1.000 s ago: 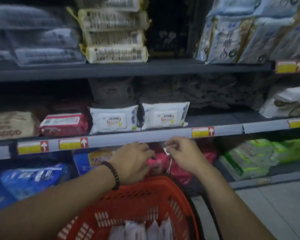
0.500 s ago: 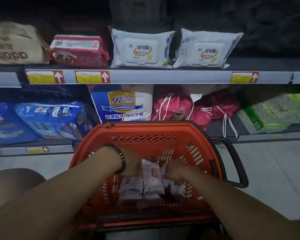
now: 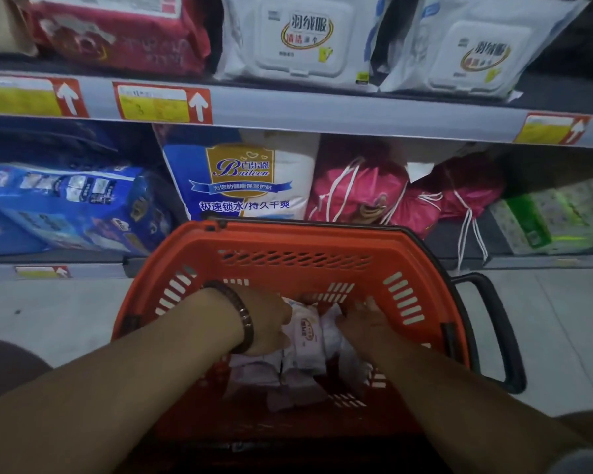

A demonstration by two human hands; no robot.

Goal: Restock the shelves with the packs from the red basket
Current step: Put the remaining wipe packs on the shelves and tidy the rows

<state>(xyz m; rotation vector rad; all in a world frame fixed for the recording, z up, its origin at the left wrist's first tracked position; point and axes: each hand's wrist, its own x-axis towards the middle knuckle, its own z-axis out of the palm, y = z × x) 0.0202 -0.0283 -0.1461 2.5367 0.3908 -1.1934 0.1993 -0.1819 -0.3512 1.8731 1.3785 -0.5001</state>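
Pack [image 3: 305, 333] sits pinched between my left hand [image 3: 271, 323] and right hand [image 3: 363, 325], fingers curled on it, basket [image 3: 288, 236] around them.

red basket [image 3: 288, 239] top open | pink bags [image 3: 367, 189] fill lower shelf [image 3: 545, 261] behind

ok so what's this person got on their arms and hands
Both forearms are bare, with no sleeves showing. The left hand has a dark, segmented bracelet round its wrist. The right hand and its wrist wear nothing. No gloves or rings show on either.
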